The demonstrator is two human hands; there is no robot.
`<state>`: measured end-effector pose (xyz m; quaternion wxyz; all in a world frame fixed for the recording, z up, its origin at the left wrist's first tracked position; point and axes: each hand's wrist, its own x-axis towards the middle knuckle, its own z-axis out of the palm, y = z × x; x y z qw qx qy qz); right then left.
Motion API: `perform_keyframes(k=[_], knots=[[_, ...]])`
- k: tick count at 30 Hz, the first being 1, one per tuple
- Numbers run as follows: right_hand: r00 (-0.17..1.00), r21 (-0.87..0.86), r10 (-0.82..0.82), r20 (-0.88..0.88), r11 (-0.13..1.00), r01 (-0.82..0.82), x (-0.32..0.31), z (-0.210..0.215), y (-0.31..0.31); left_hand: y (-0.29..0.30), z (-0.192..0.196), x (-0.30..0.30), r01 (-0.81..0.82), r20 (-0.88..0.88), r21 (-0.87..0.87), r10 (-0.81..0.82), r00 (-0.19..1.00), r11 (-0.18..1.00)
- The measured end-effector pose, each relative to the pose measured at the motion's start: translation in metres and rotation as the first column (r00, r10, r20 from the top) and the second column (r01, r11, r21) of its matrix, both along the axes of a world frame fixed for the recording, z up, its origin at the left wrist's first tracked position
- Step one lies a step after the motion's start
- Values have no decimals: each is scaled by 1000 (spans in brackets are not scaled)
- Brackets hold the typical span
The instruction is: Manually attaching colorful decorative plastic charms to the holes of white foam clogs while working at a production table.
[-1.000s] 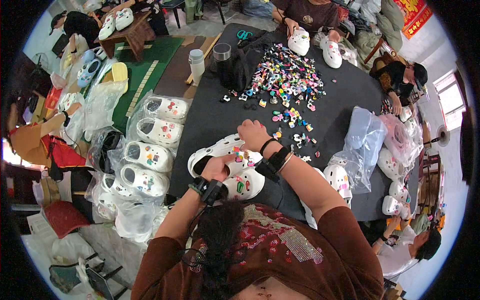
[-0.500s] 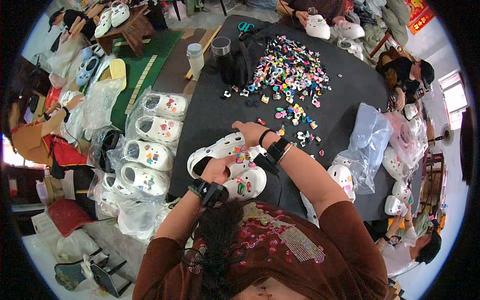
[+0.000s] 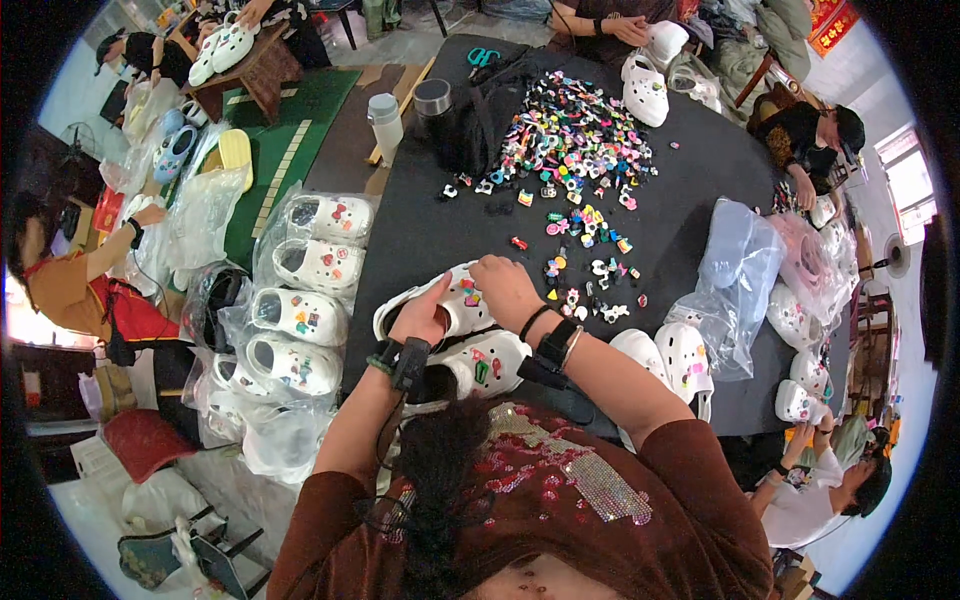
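Note:
A white clog (image 3: 462,316) with colourful charms on its upper is in front of me, my left hand (image 3: 420,315) gripping it with the fingers reaching into its opening. Bent over the toe of that clog is my right hand (image 3: 507,292); its fingers are closed against the upper, and whatever they pinch is hidden. Just nearer to me lies a second white clog (image 3: 505,352) with green and red charms. Small loose charms (image 3: 590,225) are scattered beyond my hands, thinning out from a large heap (image 3: 575,135) of charms.
Several decorated white clogs (image 3: 300,313) in plastic bags line the left side. Another white pair (image 3: 688,360) rests at right beside a clear plastic bag (image 3: 735,290). A bottle (image 3: 384,125), a dark tumbler (image 3: 433,100) and teal scissors (image 3: 484,58) stand or lie far off. Co-workers handle clogs around the table.
My right hand has drawn back and closed on the clog's toe. My left hand has shifted up and left, raising the clog's side. Across the table, a co-worker has set one clog down.

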<state>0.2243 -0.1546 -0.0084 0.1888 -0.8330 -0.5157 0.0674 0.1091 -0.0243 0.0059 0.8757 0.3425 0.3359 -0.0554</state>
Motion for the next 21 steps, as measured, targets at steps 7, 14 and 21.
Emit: perform_keyframes(k=[7,14,21], knots=[[923,167,-283,-259,929,332,49,-18,-46,7,-14,-24,-164,-4,-189,167,986,968],[923,-5,-382,-38,924,382,61,-52,-120,28,-12,-45,-265,-20,-171,265,964,949],[904,54,-152,-399,981,189,6,-27,-145,46,18,-100,-131,217,120,103,971,984]])
